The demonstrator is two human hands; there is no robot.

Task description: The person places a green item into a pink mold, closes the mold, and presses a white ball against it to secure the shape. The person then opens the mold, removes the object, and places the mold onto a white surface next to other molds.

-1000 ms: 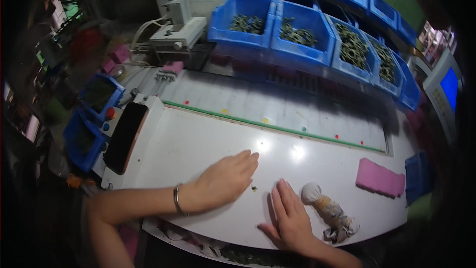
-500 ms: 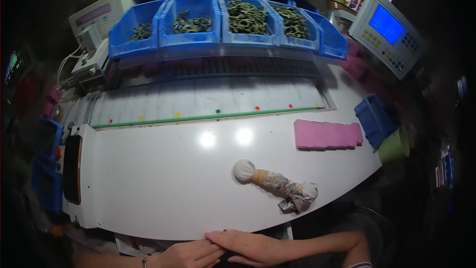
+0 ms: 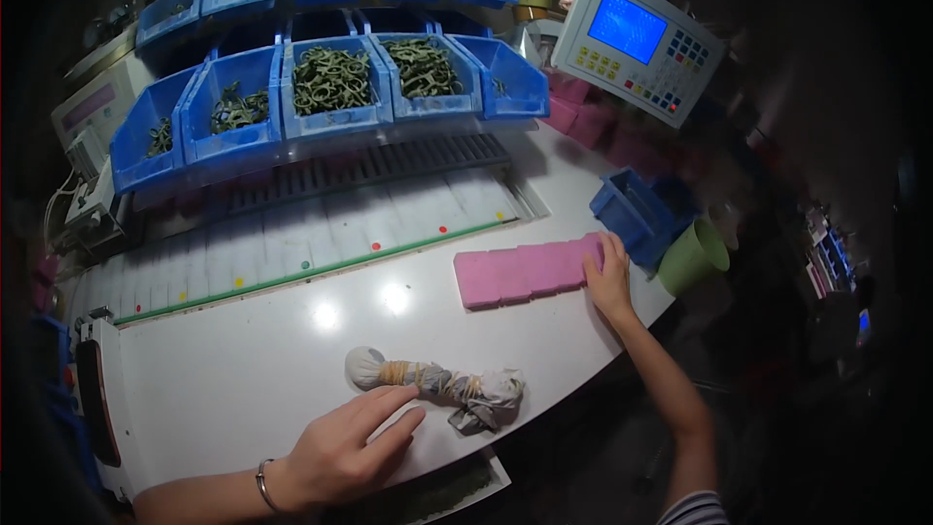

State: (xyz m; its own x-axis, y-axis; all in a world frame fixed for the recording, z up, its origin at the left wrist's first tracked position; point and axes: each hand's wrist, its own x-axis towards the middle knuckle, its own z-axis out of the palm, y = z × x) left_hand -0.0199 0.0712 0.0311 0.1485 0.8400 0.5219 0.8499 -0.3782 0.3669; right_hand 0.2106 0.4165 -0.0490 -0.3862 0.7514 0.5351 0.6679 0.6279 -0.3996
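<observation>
My right hand (image 3: 608, 280) is at the right end of a row of overlapping flat pink blocks (image 3: 525, 270), its fingers curled round the end piece. Over the near edge of the white table, my left hand (image 3: 355, 445) is open, fingers stretched and thumb apart, holding nothing. Just beyond its fingertips lies a cloth-wrapped tamper (image 3: 428, 379) with a round pale head, tan bands wound round its handle and a bunched grey cloth end. Whether the fingertips touch it I cannot tell.
Blue bins (image 3: 332, 87) with dark green ring-shaped parts stand at the back above a slotted white feeder tray (image 3: 292, 233). A control panel with a blue screen (image 3: 630, 27) is at the back right. A blue box (image 3: 632, 214) and green cup (image 3: 695, 258) flank the pink blocks.
My hands, which lay together at the table's near edge, have parted. The right reached out to the pink blocks; the left rose toward the tamper. The view has turned to the right.
</observation>
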